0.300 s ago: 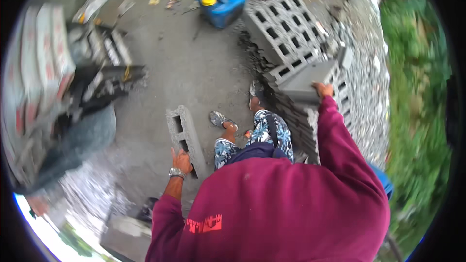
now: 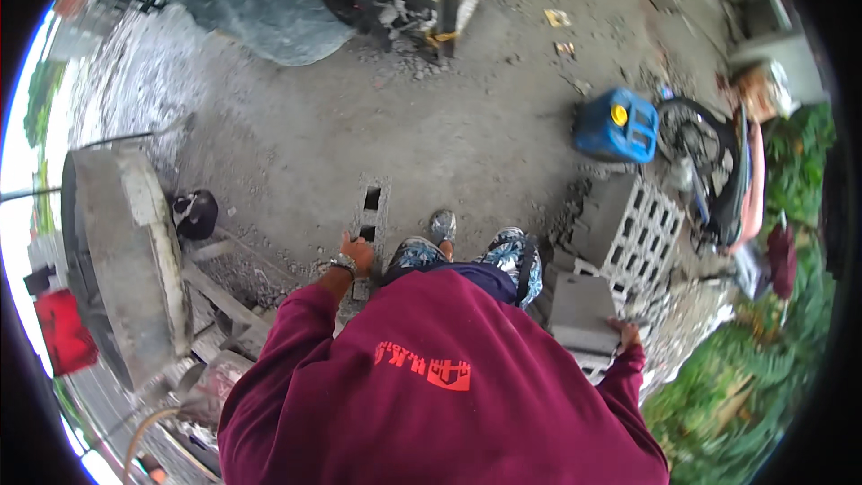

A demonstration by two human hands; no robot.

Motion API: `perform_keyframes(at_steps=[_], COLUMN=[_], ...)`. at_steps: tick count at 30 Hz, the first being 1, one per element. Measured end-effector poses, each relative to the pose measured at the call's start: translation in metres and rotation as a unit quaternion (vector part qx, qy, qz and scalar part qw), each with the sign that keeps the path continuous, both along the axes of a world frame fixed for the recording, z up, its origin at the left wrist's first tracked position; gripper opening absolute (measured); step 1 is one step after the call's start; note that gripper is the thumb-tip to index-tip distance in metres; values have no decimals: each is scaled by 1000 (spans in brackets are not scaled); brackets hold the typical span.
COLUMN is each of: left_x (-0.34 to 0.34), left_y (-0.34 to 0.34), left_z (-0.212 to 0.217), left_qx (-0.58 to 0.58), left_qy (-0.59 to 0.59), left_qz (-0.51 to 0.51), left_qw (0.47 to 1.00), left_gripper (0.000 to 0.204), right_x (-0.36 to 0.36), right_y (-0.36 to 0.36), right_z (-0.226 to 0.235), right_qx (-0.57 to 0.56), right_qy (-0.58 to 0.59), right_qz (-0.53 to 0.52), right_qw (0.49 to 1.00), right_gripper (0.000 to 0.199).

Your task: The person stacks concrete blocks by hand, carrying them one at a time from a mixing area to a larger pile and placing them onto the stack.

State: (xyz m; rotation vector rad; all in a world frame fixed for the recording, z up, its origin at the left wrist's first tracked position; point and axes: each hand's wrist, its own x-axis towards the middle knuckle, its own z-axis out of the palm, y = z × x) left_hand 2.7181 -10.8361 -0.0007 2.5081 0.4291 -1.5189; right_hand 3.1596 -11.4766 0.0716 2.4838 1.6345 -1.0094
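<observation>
My left hand (image 2: pixel 357 254) is closed on a grey hollow concrete block (image 2: pixel 381 216), which hangs beside my left leg with its openings facing up. The palm and part of the grip are hidden. At the right, my right hand (image 2: pixel 627 334) grips the edge of another concrete block (image 2: pixel 582 304) with its fingers bent over it. That block lies on top of a stack of hollow blocks (image 2: pixel 639 232) whose openings show in rows. How firmly the right fingers hold it is hard to see.
A blue jerrycan (image 2: pixel 593 130) with a yellow cap stands beyond the stack, near a motorcycle (image 2: pixel 723 171). A green-grey tarp (image 2: pixel 260 9) drapes at the far left. A big grey weathered drum-like object (image 2: pixel 121 260) and planks (image 2: pixel 220 292) are on the left. Plants (image 2: pixel 763 377) border the right.
My body has turned left, so the jerrycan and block stack have swung toward the right of the view. Both hands keep their grip on the blocks.
</observation>
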Motion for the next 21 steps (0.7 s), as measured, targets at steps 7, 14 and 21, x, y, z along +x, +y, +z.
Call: perform_keyframes(at_steps=[7, 14, 21], left_x=[-123, -179, -196], left_y=[7, 9, 45], left_z=[-39, -31, -25], left_qx=[4, -14, -52], left_qy=[-1, -41, -88], left_qz=[192, 405, 605], left_qw=[981, 913, 789], left_gripper=[40, 31, 26], right_x=[-35, -53, -91], right_y=[227, 473, 738], right_z=[-92, -196, -211], right_qx=[-136, -188, -177], right_qy=[86, 48, 30], right_qz=[-228, 56, 205], right_qw=[960, 979, 962], right_gripper=[79, 48, 30])
